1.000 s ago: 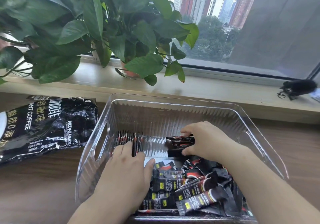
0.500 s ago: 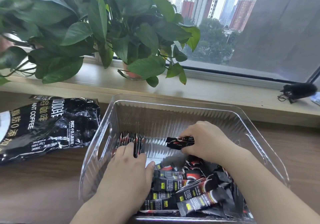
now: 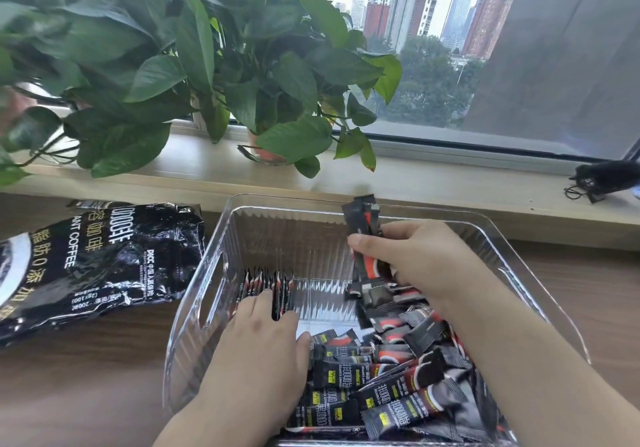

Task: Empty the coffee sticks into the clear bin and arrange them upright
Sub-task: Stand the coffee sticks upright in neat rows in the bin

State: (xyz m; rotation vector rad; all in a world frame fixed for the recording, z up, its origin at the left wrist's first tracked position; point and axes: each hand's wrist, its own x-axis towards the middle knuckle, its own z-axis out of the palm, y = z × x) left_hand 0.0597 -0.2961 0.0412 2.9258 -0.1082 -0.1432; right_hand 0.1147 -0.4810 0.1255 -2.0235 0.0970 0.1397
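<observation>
Wooden desk (image 3: 86, 394) runs below a pale windowsill (image 3: 450, 187). A leafy plant (image 3: 194, 66) stands on the sill at the left and overhangs the desk.

The clear bin (image 3: 294, 239) sits on the desk, centre, with its far wall just beside the sill. The black coffee bag (image 3: 97, 263) lies flat on the desk to the left of the bin, close to its handle side.

Contents of the bin: a heap of loose sticks (image 3: 398, 377) lies flat and mixed across the near right portion. An upright row (image 3: 263, 280) of sticks stands on edge against the left wall.

Left hand (image 3: 259, 353): inside the bin, palm down, fingers straight and together, fingertips pressed against the upright row. It holds nothing.

Right hand (image 3: 422, 263): inside the bin, above the heap, thumb and fingers curled round a small bundle, the held sticks (image 3: 363, 232). The bundle stands nearly vertical; its top ends rise above the far rim, and its lower ends reach the heap.

A small dark object (image 3: 602, 178) lies on the sill at far right; identity unclear.
</observation>
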